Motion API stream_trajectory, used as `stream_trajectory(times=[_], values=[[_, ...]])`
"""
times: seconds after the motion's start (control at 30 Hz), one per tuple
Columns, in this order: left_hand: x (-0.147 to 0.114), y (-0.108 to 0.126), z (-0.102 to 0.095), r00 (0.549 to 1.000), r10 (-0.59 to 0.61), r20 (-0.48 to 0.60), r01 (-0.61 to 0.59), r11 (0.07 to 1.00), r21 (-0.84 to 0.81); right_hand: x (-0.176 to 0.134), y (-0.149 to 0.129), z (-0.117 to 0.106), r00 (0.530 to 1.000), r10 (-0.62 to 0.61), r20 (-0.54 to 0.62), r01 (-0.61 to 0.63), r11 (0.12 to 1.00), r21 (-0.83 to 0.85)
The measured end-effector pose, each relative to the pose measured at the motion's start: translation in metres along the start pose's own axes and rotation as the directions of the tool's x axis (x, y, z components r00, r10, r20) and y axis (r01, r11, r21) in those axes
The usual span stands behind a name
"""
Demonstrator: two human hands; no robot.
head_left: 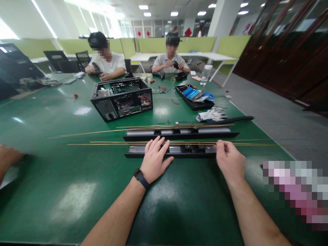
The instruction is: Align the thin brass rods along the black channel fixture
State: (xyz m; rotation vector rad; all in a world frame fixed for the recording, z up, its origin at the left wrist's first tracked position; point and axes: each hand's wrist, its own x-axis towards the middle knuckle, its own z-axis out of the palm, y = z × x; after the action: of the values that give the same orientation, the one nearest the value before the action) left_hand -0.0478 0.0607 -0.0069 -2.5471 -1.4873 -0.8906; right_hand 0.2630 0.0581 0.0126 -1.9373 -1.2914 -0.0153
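My left hand (155,160), with a dark watch on its wrist, lies with fingers spread over the nearer long black channel (133,155) and the thin gold-coloured rods (110,142) along its top. At the right end of that channel my right hand (230,159) is closed, thumb and forefinger pinching at the rods; how many are between the fingertips I cannot tell. Just behind lies a second black channel (215,135) with a pale inner strip, and more thin rods (87,132) rest across it, jutting out to the left.
Beyond stand an opened black computer case (121,99) and a black tray (191,102) with blue items. White gloves (212,115) lie near a dark strip (233,120) at the table's right edge. Two people (109,63) sit opposite; another person's hand (10,159) is at far left.
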Motion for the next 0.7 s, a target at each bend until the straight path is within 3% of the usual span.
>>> stream_trajectory(times=[0.3,0.57,0.7], values=[[-0.001,0.000,0.002,1.000,0.002,-0.011,-0.002,1.000,0.000,-0.005,0.000,0.006,0.990,-0.127,0.065,0.120,0.987,0.104],[-0.001,-0.001,0.001,1.000,0.009,-0.011,-0.010,1.000,-0.007,0.003,0.012,0.008,0.993,-0.107,-0.052,0.105,0.994,-0.043],[-0.001,0.000,0.002,1.000,0.005,-0.009,-0.005,1.000,-0.011,0.000,0.011,0.007,0.990,-0.136,-0.043,0.137,0.990,0.024]])
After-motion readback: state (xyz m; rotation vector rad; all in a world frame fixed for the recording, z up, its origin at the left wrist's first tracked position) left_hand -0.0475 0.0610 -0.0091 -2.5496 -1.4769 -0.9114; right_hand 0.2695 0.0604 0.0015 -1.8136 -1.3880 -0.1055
